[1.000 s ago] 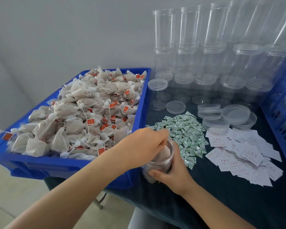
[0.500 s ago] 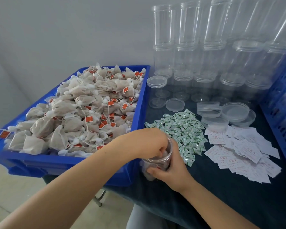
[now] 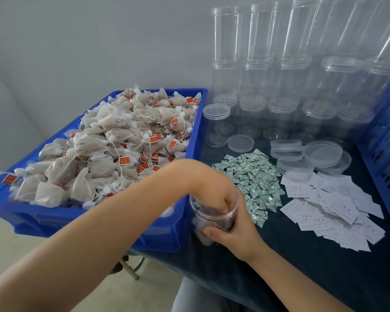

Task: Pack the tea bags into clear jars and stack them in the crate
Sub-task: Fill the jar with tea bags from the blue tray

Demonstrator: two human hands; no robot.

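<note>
Tea bags [image 3: 113, 149], soft gauzy pouches with red tags, heaped in blue plastic tray [image 3: 196, 131]. Left hand [image 3: 214, 188], fingers down inside clear round jar [image 3: 212, 219]; grasp hidden. Right hand [image 3: 236, 233] wraps jar. Rightward: green-white sachets [image 3: 252, 179], paper slips [image 3: 333, 206].

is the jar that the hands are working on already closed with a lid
No, the jar has an open mouth, with the left hand's fingers reaching down into it while the right hand grips its side.
</note>
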